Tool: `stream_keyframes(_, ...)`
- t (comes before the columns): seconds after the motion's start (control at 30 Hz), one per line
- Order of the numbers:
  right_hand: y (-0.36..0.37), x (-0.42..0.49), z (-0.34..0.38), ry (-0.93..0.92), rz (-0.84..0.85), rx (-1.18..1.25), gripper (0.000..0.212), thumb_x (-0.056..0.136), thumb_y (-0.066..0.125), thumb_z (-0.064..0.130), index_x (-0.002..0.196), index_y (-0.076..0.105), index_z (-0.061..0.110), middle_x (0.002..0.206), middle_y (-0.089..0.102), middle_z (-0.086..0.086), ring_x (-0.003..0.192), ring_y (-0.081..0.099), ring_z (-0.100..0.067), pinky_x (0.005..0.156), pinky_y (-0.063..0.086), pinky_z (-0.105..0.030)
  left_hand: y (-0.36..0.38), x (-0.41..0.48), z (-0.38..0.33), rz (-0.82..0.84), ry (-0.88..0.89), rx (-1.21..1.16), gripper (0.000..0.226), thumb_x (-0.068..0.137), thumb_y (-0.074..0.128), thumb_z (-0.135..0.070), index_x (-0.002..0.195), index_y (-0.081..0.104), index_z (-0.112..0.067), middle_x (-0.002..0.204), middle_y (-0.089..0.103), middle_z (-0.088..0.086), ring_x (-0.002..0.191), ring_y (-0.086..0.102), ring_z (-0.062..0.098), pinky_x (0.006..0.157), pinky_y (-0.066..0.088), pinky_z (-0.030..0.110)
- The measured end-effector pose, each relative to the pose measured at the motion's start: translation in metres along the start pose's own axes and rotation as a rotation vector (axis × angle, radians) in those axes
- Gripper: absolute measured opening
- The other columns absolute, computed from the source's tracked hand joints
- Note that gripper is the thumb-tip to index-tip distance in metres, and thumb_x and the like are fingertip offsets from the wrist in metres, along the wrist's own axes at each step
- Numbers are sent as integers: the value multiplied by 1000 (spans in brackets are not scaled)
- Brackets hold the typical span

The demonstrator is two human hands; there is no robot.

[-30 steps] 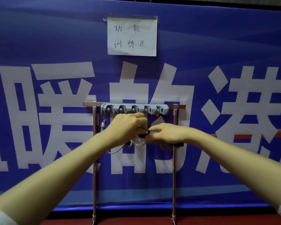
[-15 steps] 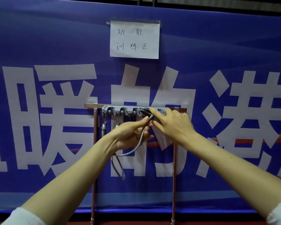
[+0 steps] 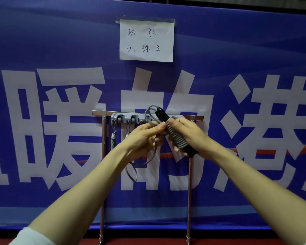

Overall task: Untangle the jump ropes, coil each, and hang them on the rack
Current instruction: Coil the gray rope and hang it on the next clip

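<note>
Your right hand [image 3: 188, 137] grips the cord-wrapped jump rope handle [image 3: 174, 134], tilted right in front of the rack [image 3: 120, 117]. Your left hand [image 3: 142, 137] pinches the grey cord [image 3: 147, 114] beside it, with a loop sticking up.

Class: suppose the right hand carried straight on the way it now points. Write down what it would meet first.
Probably the left hand: the right hand, gripping the jump rope handle, points leftward at it, though depth is unclear.
</note>
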State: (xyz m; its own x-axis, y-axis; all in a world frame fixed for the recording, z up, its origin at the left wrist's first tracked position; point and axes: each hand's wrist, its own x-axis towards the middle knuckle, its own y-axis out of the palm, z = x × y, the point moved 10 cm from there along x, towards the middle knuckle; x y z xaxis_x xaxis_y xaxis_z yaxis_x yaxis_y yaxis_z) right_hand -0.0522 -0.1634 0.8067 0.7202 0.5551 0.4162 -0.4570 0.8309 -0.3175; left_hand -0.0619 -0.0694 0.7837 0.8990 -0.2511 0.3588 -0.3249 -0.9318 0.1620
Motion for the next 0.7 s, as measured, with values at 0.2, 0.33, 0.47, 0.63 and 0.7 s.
stream_keyframes(0.2, 5, 3, -8, 94, 40, -128, 47, 99, 38, 50, 112, 53, 8, 74, 60, -9, 60, 60, -20, 50, 52, -29, -9, -3, -8, -33, 52, 299, 11, 78, 73, -28, 87, 74, -20, 74, 62, -6, 65, 45, 10, 69, 34, 29)
stream_keyframes(0.33, 3, 3, -3, 37, -24, -200, 52, 94, 40, 59, 96, 64, 13, 69, 63, -7, 58, 60, -18, 54, 49, -29, -6, -5, -10, -99, 118, 278, 3, 76, 72, -24, 78, 73, -22, 66, 59, -6, 59, 44, 7, 59, 33, 23)
stream_keyframes(0.47, 7, -3, -10, 66, 31, -123, 42, 99, 39, 50, 95, 57, 12, 66, 59, -14, 51, 56, -24, 44, 47, -27, -3, -8, -2, 28, 2, 341, 28, 85, 66, -31, 108, 65, -14, 87, 62, 4, 71, 49, 12, 67, 37, 26)
stream_keyframes(0.63, 0, 0, -12, 18, -9, -358, 57, 94, 41, 59, 101, 57, 4, 72, 64, -12, 65, 61, -39, 59, 52, -46, -7, -18, 6, 136, -130, 479, 24, 99, 48, -23, 111, 66, -12, 76, 60, -2, 65, 47, 6, 60, 39, 17)
stream_keyframes(0.7, -4, 1, -9, -20, -41, -542, 60, 91, 39, 63, 92, 59, 6, 76, 63, -8, 69, 62, -31, 68, 52, -48, -18, -20, 1, 93, -119, 610, 27, 96, 55, -20, 112, 67, -2, 73, 59, -2, 65, 50, 5, 58, 43, 13)
